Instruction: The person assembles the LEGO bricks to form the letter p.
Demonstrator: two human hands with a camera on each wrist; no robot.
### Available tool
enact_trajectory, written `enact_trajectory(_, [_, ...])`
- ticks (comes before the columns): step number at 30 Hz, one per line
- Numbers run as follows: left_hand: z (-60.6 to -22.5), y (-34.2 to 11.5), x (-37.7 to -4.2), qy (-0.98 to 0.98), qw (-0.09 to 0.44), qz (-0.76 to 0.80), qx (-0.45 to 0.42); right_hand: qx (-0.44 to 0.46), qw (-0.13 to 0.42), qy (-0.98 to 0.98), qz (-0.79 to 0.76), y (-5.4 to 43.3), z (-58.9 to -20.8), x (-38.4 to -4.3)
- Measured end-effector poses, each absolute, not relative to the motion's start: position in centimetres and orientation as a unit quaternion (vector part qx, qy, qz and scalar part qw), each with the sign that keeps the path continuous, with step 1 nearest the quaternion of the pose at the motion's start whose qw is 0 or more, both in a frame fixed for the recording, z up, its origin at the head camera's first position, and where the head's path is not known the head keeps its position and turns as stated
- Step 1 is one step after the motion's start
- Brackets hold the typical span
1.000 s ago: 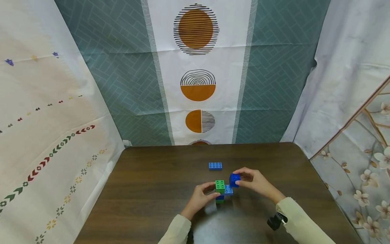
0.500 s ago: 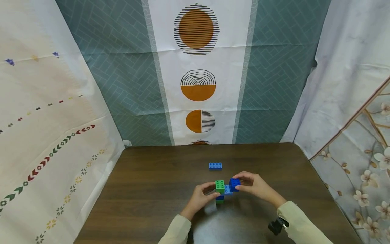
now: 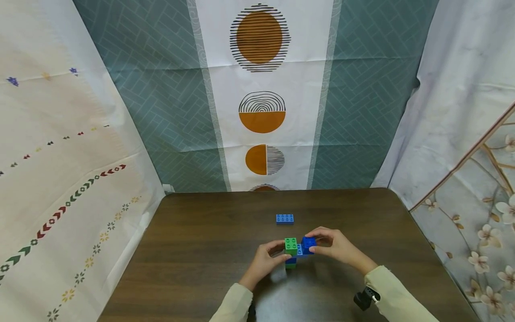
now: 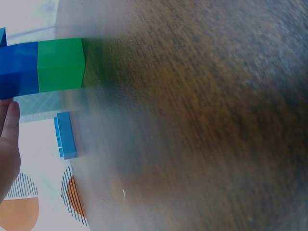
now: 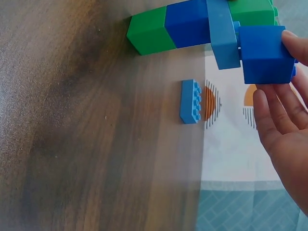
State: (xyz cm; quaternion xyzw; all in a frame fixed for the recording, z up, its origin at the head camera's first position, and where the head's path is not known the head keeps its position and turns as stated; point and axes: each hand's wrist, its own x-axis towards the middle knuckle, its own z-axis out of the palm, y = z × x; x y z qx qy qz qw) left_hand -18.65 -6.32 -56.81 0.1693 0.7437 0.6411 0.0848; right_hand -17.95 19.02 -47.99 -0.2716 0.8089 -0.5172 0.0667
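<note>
My left hand [image 3: 262, 262] grips the upper green brick [image 3: 290, 245] of a small tower between thumb and fingers. Below it a light blue brick [image 5: 223, 36] juts out to the right. Under that come a dark blue brick [image 5: 187, 23] and, at the bottom on the table, another green brick [image 5: 150, 32]. With thumb and fingers my right hand [image 3: 341, 247] pinches a second dark blue brick [image 5: 266, 54] over the jutting end of the light blue one. Studs show in the narrow gap between these two in the right wrist view.
Behind the tower a loose light blue brick [image 3: 284, 219] lies on the brown wooden table [image 3: 201, 250]. Patterned cloth [image 3: 261, 89] hangs past the table's far edge, with more cloth at both sides.
My right hand has brought its dark blue brick down and slightly left, from beside the tower to over the light blue brick's end. My left hand stays on the upper green brick.
</note>
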Motion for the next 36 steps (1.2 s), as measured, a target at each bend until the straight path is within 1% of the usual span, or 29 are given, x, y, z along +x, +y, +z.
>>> enact_trajectory(5, [-56.8,-6.3,-18.6,0.745,0.085,0.640,0.168,-0.269,0.070,0.812,-0.513,19.0,-49.0,-18.5])
enact_trajectory(9, [-56.8,-6.3,-18.6,0.744,0.080,0.640,0.175,-0.266,0.065,0.816,-0.510,19.3,-50.6,-19.1])
enact_trajectory(13, [-56.7,-6.3,-18.6,0.742,0.074,0.641,0.183,-0.261,0.060,0.819,-0.507,19.4,-51.3,-19.4])
enact_trajectory(27, [-56.7,-6.2,-18.5,0.741,0.072,0.646,0.170,-0.246,0.064,0.816,-0.520,19.4,-51.4,-19.1])
enact_trajectory(29, [-56.5,-6.1,-18.3,0.739,0.073,0.648,0.168,-0.247,0.067,0.817,-0.517,19.4,-51.4,-19.2])
enact_trajectory(36, [-53.9,-6.2,-17.1,0.737,0.066,0.650,0.173,-0.261,0.092,0.821,-0.500,19.6,-51.3,-19.8])
